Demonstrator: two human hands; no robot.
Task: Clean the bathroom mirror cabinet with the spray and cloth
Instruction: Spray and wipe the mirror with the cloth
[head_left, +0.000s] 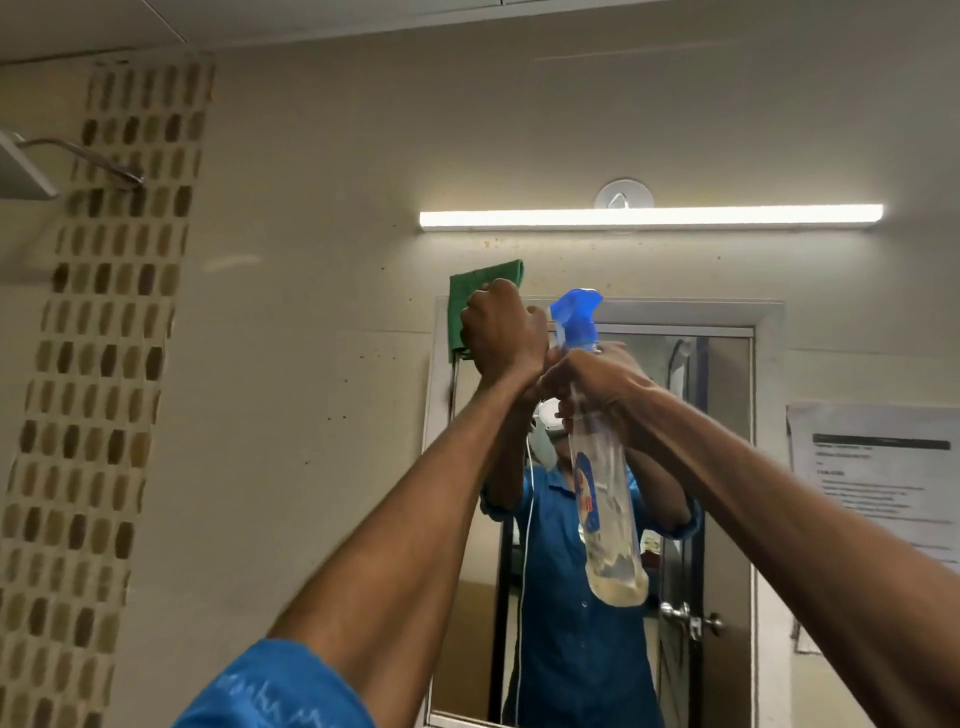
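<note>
The mirror cabinet (727, 467) with a pale frame hangs on the beige wall ahead. My left hand (501, 330) grips a green cloth (475, 296) against the cabinet's top left corner. Just to its right, my right hand (597, 389) holds a clear spray bottle (610, 519) by the neck, its blue trigger head (576, 312) raised before the mirror's upper edge. A little pale liquid sits at the bottle's bottom. The two wrists nearly touch. The mirror reflects a person in a blue shirt.
A lit tube light (649, 217) runs above the cabinet. A shower head (26, 171) juts out at the upper left beside a strip of mosaic tiles (104, 364). A printed paper notice (878, 478) is stuck to the wall on the right.
</note>
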